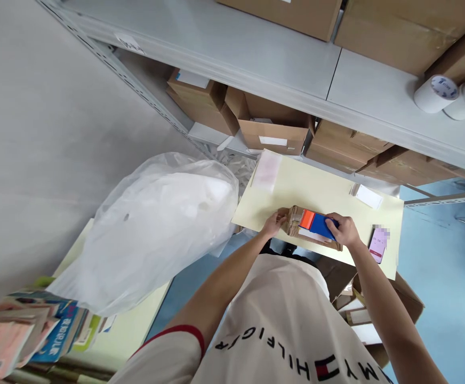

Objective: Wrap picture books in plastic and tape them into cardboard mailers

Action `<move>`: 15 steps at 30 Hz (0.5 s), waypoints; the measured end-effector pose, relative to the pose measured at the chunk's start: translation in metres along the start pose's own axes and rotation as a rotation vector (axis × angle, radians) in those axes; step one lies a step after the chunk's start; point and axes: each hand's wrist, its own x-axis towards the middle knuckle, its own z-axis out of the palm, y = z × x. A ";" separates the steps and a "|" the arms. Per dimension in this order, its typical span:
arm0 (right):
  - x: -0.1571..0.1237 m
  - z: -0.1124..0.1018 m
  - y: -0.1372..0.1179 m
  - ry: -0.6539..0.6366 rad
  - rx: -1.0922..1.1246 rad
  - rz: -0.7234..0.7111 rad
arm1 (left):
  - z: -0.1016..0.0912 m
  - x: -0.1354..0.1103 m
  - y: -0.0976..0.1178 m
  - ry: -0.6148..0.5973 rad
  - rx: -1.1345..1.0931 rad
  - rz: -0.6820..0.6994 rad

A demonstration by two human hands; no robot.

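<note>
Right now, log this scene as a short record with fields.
left grip: holds the left end of the box
right grip: grasps the right end of the blue-and-orange pack
pack: in or on the box
box: brown card, on the yellow table
phone: on the table, right of the right grip
bag: clear plastic, bulging, left of the table
shelf: cartons below, tape rolls on top

Box (298,224) on table (320,186), phone (377,244) just right of it, plastic bag (156,229) well left.
</note>
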 end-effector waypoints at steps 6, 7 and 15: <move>0.002 -0.001 0.003 0.002 0.021 -0.012 | -0.025 0.000 -0.004 0.075 0.020 0.014; 0.002 -0.001 0.003 0.002 0.022 -0.014 | -0.026 -0.004 -0.001 0.088 0.017 0.035; 0.004 -0.003 0.001 -0.001 0.036 -0.001 | -0.003 -0.043 0.009 -0.355 0.178 0.373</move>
